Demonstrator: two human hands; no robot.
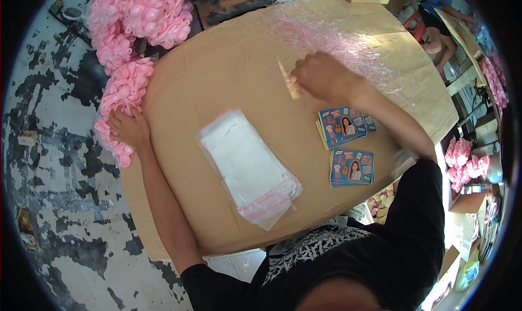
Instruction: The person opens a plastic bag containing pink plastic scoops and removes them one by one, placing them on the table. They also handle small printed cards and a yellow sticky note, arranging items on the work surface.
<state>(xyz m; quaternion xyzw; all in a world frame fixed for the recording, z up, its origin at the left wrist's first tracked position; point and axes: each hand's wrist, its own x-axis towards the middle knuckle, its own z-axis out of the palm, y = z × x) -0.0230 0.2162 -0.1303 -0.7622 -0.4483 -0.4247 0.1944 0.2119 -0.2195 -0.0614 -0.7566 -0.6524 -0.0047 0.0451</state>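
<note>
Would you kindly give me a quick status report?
Left hand on pink pieces. Right hand curled, grip unclear, beside loose strips. Neither hand touching clear sleeves or blue cards.

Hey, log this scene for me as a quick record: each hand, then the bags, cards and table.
Left hand: touching bagged pink items
Right hand: fingers curled, near thin pinkish strands; contents, if any, unclear
Clear bags: flat pile, between the forearms
Blue printed cards: two piles, right of the bags
Table: brown surface
</note>
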